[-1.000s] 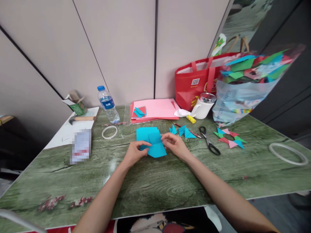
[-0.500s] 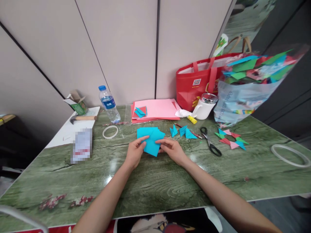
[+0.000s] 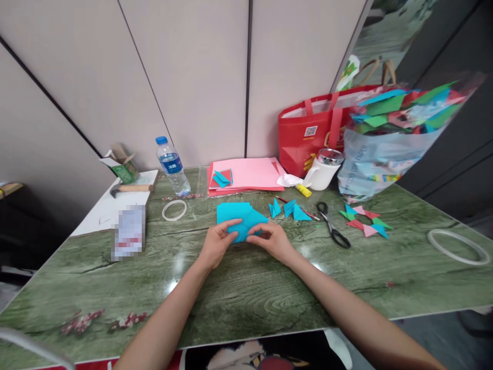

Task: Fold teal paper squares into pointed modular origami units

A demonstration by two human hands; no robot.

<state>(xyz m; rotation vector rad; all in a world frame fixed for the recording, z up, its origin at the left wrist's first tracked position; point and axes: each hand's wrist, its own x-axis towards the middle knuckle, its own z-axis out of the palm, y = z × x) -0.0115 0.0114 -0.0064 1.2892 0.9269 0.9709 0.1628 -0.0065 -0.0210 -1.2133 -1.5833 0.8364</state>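
Both my hands are over the middle of the table, pinching a square of blue paper [image 3: 252, 220] by its lower edges. My left hand [image 3: 217, 242] has thumb and forefinger closed on its left side. On the other side, the fingers of my right hand [image 3: 274, 240] grip the paper near its lower right. Beneath and behind it lies more blue paper [image 3: 230, 210], partly covered. Just beyond my right hand are several folded blue paper pieces [image 3: 289, 208], with a pencil [image 3: 313, 214] partly under them.
Scissors [image 3: 333, 226], a ring of coloured folded paper [image 3: 367, 221] and a tape roll [image 3: 458, 246] lie to the right. A white mug [image 3: 322, 172], red bag [image 3: 302, 136] and plastic bag [image 3: 379, 154] stand behind. Leftward are a bottle [image 3: 173, 169], another tape roll [image 3: 174, 210] and a hammer [image 3: 133, 188].
The held blue paper has turned; its corner that pointed down toward me no longer shows, and its right corner reaches farther right. My fingers have shifted slightly along its lower edges.
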